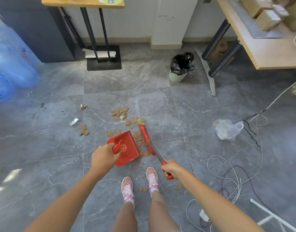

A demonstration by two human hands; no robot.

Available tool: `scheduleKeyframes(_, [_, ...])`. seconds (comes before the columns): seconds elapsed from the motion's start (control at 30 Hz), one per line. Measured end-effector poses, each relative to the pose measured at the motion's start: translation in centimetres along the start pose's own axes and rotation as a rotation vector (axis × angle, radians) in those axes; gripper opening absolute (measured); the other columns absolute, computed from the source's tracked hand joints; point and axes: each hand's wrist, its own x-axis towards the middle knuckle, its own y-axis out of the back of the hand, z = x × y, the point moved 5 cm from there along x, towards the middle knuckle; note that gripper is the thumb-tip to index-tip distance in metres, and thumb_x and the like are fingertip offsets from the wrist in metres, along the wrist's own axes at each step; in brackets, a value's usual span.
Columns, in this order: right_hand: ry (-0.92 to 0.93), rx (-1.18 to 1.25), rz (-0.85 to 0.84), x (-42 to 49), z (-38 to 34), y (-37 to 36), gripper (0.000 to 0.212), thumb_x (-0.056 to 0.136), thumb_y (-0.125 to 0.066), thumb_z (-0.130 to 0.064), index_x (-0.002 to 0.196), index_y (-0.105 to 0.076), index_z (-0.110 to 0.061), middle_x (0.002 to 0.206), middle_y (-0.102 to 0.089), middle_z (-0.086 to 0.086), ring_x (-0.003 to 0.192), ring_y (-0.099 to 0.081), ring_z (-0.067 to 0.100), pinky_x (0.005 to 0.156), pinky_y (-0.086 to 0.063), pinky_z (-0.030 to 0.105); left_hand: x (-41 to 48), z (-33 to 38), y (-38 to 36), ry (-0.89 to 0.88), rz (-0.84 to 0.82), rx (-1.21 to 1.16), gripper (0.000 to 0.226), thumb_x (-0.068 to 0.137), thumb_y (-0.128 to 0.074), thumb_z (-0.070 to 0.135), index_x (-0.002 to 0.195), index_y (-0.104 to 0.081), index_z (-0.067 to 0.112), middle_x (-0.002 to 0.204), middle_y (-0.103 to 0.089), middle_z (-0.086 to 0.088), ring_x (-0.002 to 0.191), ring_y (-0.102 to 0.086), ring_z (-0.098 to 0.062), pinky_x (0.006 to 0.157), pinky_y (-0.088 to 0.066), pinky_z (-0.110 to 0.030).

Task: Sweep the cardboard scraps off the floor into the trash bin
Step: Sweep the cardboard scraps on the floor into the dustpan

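Brown cardboard scraps (119, 113) lie scattered on the grey tiled floor in front of me, some right beside the dustpan's edge and a few by my feet (144, 189). My left hand (104, 156) grips the handle of a red dustpan (128, 148) held low over the floor. My right hand (170, 168) grips the red handle of a small brush (146, 136), whose pale bristles touch the scraps to the right of the pan. The trash bin (179, 76), pale green with a black bag, stands farther back on the right.
Crumpled foil (74, 122) and a clear plastic bag (227, 129) lie on the floor. Loose cables (234, 174) trail at the right. Blue water jugs (13, 64) stand left, a black stand base (103, 64) behind, a table leg (210, 77) near the bin.
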Motion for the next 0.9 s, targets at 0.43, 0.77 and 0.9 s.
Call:
scheduleKeyframes(0.43, [-0.049,0.198,0.110,-2.9,9.5,7.2,0.028,0.087,-0.040,0.008,0.065,-0.043,-0.009,0.048,-0.037,0.005,0.016,-0.029,0.005,0.028,-0.029,0.006,-4.0,-0.2,0.9,-0.096,0.062,0.040,0.045,0.086,-0.061,0.047,0.060,-0.050,0.013,0.051,-0.056,-0.002,0.052,-0.059,-0.025,0.047,-0.044,-0.031])
scheduleKeyframes(0.77, [-0.181,0.238,0.016,-3.5,18.1,9.2,0.033,0.091,-0.033,0.010,0.063,-0.038,-0.007,0.022,-0.030,0.000,0.012,-0.028,0.005,0.026,-0.029,0.005,-9.5,4.0,-2.1,-0.133,0.089,0.072,0.038,0.087,-0.061,0.042,0.064,-0.055,0.012,0.054,-0.059,-0.004,0.051,-0.058,-0.024,0.047,-0.048,-0.031])
scheduleKeyframes(0.9, [-0.226,0.227,-0.016,-3.2,22.7,8.9,0.034,0.091,-0.031,0.010,0.062,-0.036,-0.008,0.022,-0.029,0.000,0.012,-0.028,0.005,0.026,-0.030,0.006,-11.7,5.5,-4.2,-0.143,0.092,0.088,0.039,0.087,-0.061,0.042,0.065,-0.056,0.010,0.053,-0.059,-0.006,0.051,-0.058,-0.026,0.048,-0.049,-0.033])
